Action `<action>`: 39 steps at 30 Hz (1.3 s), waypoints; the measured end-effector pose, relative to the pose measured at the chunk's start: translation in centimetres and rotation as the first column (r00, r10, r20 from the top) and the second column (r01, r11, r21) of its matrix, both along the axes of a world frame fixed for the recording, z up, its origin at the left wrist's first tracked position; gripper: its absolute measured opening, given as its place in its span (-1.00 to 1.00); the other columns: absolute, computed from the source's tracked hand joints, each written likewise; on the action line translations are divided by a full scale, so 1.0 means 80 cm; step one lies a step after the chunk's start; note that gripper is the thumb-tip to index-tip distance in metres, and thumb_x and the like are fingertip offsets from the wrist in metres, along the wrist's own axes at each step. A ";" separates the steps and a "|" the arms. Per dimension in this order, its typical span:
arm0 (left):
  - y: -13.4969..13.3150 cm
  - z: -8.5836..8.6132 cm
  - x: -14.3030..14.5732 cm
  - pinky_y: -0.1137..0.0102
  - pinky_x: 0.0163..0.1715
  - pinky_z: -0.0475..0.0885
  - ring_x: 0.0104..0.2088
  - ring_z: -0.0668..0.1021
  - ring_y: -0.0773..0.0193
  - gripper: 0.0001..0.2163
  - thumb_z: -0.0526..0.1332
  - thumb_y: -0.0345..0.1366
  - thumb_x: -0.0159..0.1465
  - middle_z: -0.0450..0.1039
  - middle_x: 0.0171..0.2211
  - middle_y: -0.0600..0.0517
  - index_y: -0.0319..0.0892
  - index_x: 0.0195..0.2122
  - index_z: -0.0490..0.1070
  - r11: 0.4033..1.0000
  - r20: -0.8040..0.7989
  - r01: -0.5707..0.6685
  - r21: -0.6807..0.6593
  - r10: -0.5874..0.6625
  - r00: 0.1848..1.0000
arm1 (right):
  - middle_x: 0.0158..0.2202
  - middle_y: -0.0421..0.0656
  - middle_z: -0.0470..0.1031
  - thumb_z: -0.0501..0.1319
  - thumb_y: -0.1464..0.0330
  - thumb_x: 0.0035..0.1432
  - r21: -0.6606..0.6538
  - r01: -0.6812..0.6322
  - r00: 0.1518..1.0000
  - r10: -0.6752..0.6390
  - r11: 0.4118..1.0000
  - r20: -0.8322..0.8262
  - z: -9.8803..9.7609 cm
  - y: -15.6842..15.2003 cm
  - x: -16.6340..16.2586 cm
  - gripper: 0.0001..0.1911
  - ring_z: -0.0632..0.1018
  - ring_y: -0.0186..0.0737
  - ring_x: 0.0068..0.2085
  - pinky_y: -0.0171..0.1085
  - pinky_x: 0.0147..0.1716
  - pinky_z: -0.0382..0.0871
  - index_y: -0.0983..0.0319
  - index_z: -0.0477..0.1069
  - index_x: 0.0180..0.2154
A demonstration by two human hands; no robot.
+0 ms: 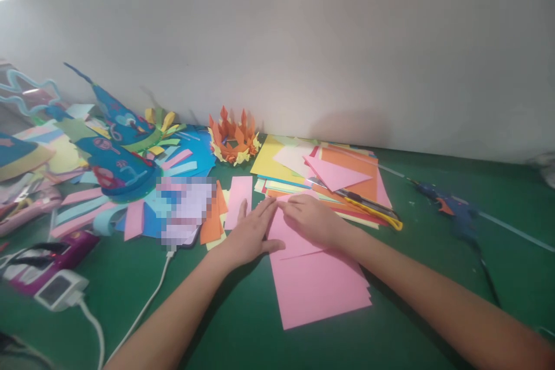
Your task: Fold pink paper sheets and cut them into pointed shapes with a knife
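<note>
A pink sheet of paper (318, 286) lies on the green table (243, 324) in front of me, with more pink sheets under it. My left hand (249, 234) lies flat on the sheet's upper left part, fingers stretched out. My right hand (310, 218) presses on the sheet's top edge, fingers bent down onto a fold. The fingertips of both hands meet near the top corner. Neither hand holds anything apart from pressing the paper.
A stack of coloured paper (329, 176) with a yellow utility knife (375, 211) lies beyond my hands. An orange paper crown (232, 139) and blue paper hats (119, 144) stand at left. A blue glue gun (451, 208) lies right. A phone (186, 211) with white cable lies left.
</note>
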State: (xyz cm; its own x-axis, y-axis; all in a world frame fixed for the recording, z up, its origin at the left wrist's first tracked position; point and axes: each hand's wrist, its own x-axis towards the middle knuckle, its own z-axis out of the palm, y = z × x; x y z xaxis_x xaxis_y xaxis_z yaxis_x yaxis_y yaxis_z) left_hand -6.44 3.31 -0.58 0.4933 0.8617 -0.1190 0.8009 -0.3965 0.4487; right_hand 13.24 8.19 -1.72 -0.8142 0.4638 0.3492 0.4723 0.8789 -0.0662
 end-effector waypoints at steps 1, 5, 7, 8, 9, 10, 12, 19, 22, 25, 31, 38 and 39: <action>0.000 0.001 0.000 -0.20 0.21 -0.29 0.34 0.01 -0.01 -0.27 0.21 -0.06 0.24 -0.13 0.35 -0.20 -0.04 0.33 -0.15 1.000 -0.002 0.007 -0.006 -0.007 1.000 | -0.37 0.01 0.49 -0.03 0.49 0.27 -0.001 0.005 1.000 -0.005 1.000 -0.012 -0.001 -0.003 0.005 -0.72 0.46 -0.13 -0.31 -0.11 -0.25 0.38 0.38 0.45 -0.20; 0.001 0.005 0.000 -0.22 0.20 -0.30 0.35 -0.08 0.00 -0.38 0.19 -0.12 0.27 -0.07 0.34 -0.05 0.08 0.30 -0.06 0.996 0.019 0.090 -0.020 -0.090 0.996 | -0.24 0.03 0.52 0.00 0.45 0.29 -0.051 0.030 0.998 -0.033 0.998 -0.060 -0.003 -0.019 0.035 -0.71 0.49 -0.09 -0.18 -0.09 -0.19 0.41 0.35 0.40 -0.03; 0.003 0.004 -0.002 -0.18 0.22 -0.32 0.35 -0.10 0.03 -0.39 0.20 -0.14 0.27 -0.06 0.34 -0.03 0.06 0.29 -0.03 0.993 0.035 0.117 -0.008 -0.117 0.993 | -0.19 0.04 0.52 0.01 0.45 0.29 -0.068 0.032 0.997 -0.036 0.997 -0.066 -0.004 -0.027 0.052 -0.69 0.49 -0.09 -0.13 -0.08 -0.15 0.42 0.33 0.37 0.02; 0.003 0.003 -0.002 -0.16 0.23 -0.33 0.36 -0.09 0.05 -0.39 0.20 -0.14 0.26 -0.05 0.34 -0.04 0.04 0.29 -0.03 0.993 0.043 0.122 -0.002 -0.122 0.992 | -0.16 0.04 0.52 0.02 0.45 0.29 -0.078 0.031 0.997 -0.036 0.996 -0.063 -0.004 -0.031 0.061 -0.68 0.49 -0.08 -0.11 -0.06 -0.13 0.42 0.32 0.36 0.03; 0.004 0.002 -0.003 -0.13 0.24 -0.33 0.36 -0.09 0.06 -0.38 0.21 -0.15 0.26 -0.05 0.34 -0.05 0.01 0.29 -0.04 0.992 0.051 0.124 0.005 -0.124 0.991 | -0.15 0.03 0.52 0.02 0.45 0.29 -0.093 0.029 0.997 -0.036 0.995 -0.067 -0.004 -0.034 0.068 -0.69 0.49 -0.09 -0.12 -0.06 -0.13 0.42 0.30 0.36 0.03; 0.005 0.000 -0.005 -0.11 0.25 -0.34 0.36 -0.09 0.07 -0.36 0.22 -0.15 0.25 -0.06 0.34 -0.06 -0.01 0.30 -0.05 0.992 0.061 0.126 0.013 -0.126 0.990 | -0.16 0.01 0.52 0.03 0.44 0.29 -0.112 0.028 0.996 -0.036 0.993 -0.077 -0.004 -0.037 0.075 -0.69 0.50 -0.09 -0.12 -0.06 -0.12 0.43 0.28 0.37 0.02; 0.007 -0.001 -0.007 -0.10 0.25 -0.36 0.36 -0.10 0.07 -0.34 0.24 -0.14 0.23 -0.07 0.35 -0.07 0.00 0.29 -0.06 0.990 0.083 0.138 0.035 -0.141 0.987 | -0.17 -0.03 0.53 0.05 0.43 0.28 -0.153 0.027 0.994 -0.043 0.988 -0.104 -0.005 -0.041 0.085 -0.73 0.51 -0.12 -0.14 -0.08 -0.13 0.44 0.24 0.40 -0.02; 0.013 0.000 -0.002 0.04 0.24 -0.22 0.25 0.22 0.10 -0.72 0.13 -0.09 0.31 0.29 0.18 -0.05 -0.08 -0.01 0.32 0.970 0.107 0.134 0.203 -0.158 0.982 | -0.11 -0.06 0.52 0.05 0.42 0.29 -0.209 0.000 0.992 -0.026 0.978 -0.123 -0.004 -0.041 0.085 -0.80 0.50 -0.17 -0.13 -0.15 -0.16 0.44 0.21 0.42 -0.12; 0.014 -0.008 0.009 0.13 0.20 -0.09 0.04 0.42 0.21 -0.84 0.02 -0.27 0.38 0.45 -0.05 0.02 -0.11 -0.20 0.37 0.950 0.117 0.022 0.310 -0.061 0.991 | -0.11 -0.06 0.52 0.04 0.42 0.30 -0.218 0.013 0.994 -0.035 0.976 -0.100 -0.004 -0.041 0.080 -0.80 0.51 -0.18 -0.16 -0.18 -0.19 0.45 0.20 0.43 -0.16; 0.015 -0.019 0.017 0.18 0.12 0.02 -0.10 0.45 0.24 -0.84 0.03 -0.37 0.35 0.46 -0.20 0.05 -0.10 -0.19 0.39 0.925 0.130 -0.047 0.378 -0.003 0.991 | -0.15 -0.05 0.53 0.03 0.42 0.31 -0.180 0.004 0.997 -0.018 0.984 -0.072 -0.003 -0.042 0.076 -0.77 0.51 -0.17 -0.16 -0.19 -0.21 0.45 0.22 0.44 -0.13; 0.018 -0.023 0.017 0.20 -0.03 0.14 -0.21 0.45 0.23 -0.78 0.01 -0.39 0.34 0.43 -0.33 0.03 -0.12 -0.30 0.45 0.898 0.107 -0.099 0.428 0.058 0.993 | -0.21 -0.01 0.56 -0.02 0.44 0.31 -0.046 -0.053 0.998 0.051 0.998 -0.044 0.002 -0.040 0.078 -0.72 0.53 -0.15 -0.22 -0.18 -0.27 0.47 0.28 0.44 -0.11; 0.021 -0.013 -0.004 0.13 0.04 0.11 -0.23 0.47 0.21 -0.77 0.02 -0.41 0.32 0.45 -0.33 0.03 -0.11 -0.37 0.45 0.816 0.066 -0.237 0.526 0.239 0.969 | -0.22 -0.05 0.58 -0.05 0.50 0.29 0.034 -0.116 0.990 0.119 0.993 -0.074 0.003 -0.038 0.086 -0.68 0.55 -0.18 -0.19 -0.19 -0.22 0.48 0.24 0.45 -0.13; 0.021 -0.012 -0.010 0.12 0.04 0.12 -0.22 0.46 0.19 -0.77 0.02 -0.41 0.31 0.45 -0.34 0.01 -0.12 -0.38 0.45 0.798 0.053 -0.247 0.550 0.262 0.964 | -0.22 -0.05 0.58 -0.06 0.51 0.29 0.042 -0.131 0.988 0.134 0.991 -0.078 0.003 -0.038 0.087 -0.67 0.55 -0.18 -0.19 -0.18 -0.21 0.48 0.24 0.45 -0.13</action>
State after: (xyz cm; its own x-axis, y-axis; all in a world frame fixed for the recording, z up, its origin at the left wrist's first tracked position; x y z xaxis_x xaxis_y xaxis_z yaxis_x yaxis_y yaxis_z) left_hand -7.21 5.03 -1.52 0.2500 0.8815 0.4005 0.9156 -0.3498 0.1983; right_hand 20.17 5.17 -1.47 -0.8362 0.3398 0.4305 0.3462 0.9358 -0.0660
